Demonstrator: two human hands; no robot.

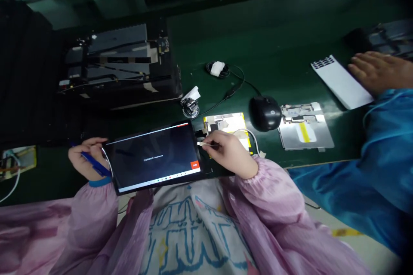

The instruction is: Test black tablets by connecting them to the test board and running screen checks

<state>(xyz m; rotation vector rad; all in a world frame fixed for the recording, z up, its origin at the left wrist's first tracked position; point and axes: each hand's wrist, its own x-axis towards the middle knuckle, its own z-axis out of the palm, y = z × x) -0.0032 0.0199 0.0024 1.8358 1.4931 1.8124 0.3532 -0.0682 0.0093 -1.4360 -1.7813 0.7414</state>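
Observation:
A tablet [151, 159] with a lit dark screen is held tilted over the front edge of the green bench. My left hand [87, 157] is closed at its left edge, with a blue pen [96, 164] tucked in the same hand. At the tablet's right edge, my right hand [229, 151] pinches the white plug of a charging cable [200, 143]. The plug's tip is at the tablet's side; whether it is seated I cannot tell. Behind my right hand lies a yellow-edged battery board [240, 121] with the white cable looping over it.
A black mouse [265, 113] lies beside an opened metal device panel [306, 131]. A small coiled cable [218, 68] sits further back. Stacked opened devices [119, 60] stand at the back left. To the right, another person's hand [383, 71] rests near a white packet [342, 81].

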